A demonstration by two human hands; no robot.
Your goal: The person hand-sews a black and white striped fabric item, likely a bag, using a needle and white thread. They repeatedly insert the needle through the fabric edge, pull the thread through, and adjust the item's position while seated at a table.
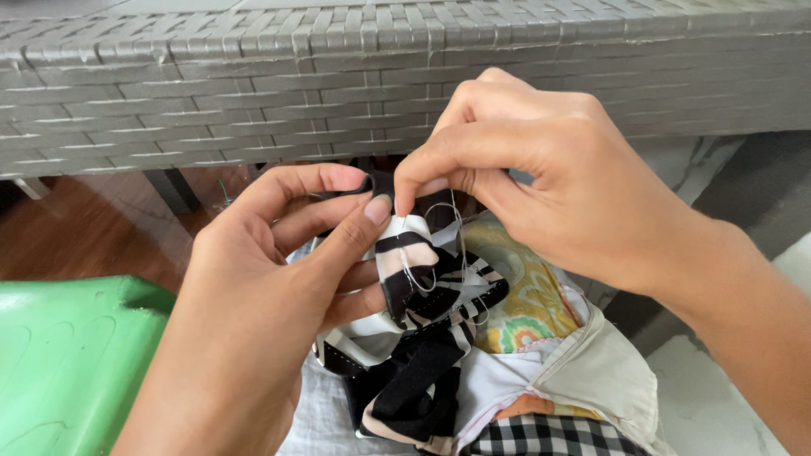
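Note:
My left hand (270, 279) pinches a fold of black, white and beige striped cloth (414, 295) between thumb and forefinger. My right hand (541, 169) comes from the right, its thumb and forefinger pressed together at the top of the same fold, right next to my left thumb. A thin pale thread (456, 228) loops down from my right fingertips over the striped cloth. Whether a needle sits between those fingers is hidden. The rest of the striped cloth hangs down onto my lap.
A grey woven wicker panel (253, 93) fills the background. A green plastic surface (68, 363) lies at lower left. Yellow floral cloth (524, 304), beige fabric (600, 371) and black-and-white checked cloth (549, 435) pile under the striped piece. Wooden floor (76, 228) shows at left.

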